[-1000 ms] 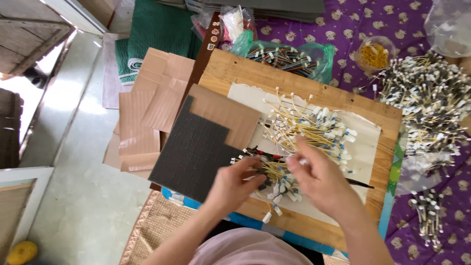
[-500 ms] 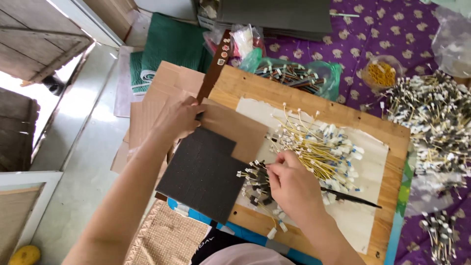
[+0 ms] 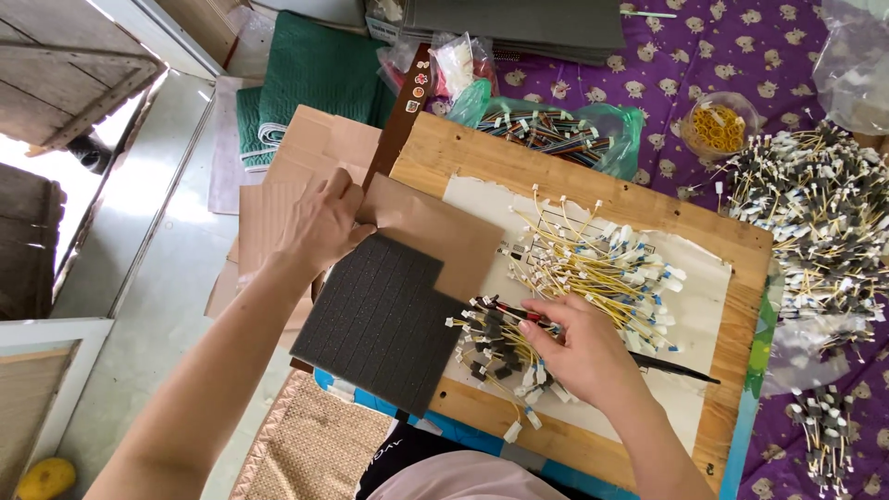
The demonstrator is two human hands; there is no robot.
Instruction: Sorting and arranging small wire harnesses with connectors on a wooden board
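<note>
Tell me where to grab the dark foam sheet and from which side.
Take the dark foam sheet by its near-left corner, coming from the left. That corner overhangs the wooden board, so fingers could likely slide under it. The right edge lies flat against the bundle of wires under the right hand, and the left hand rests at the far edge.

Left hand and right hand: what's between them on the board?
Head view: between the left hand and right hand lie brown cardboard and the dark foam sheet.
</note>
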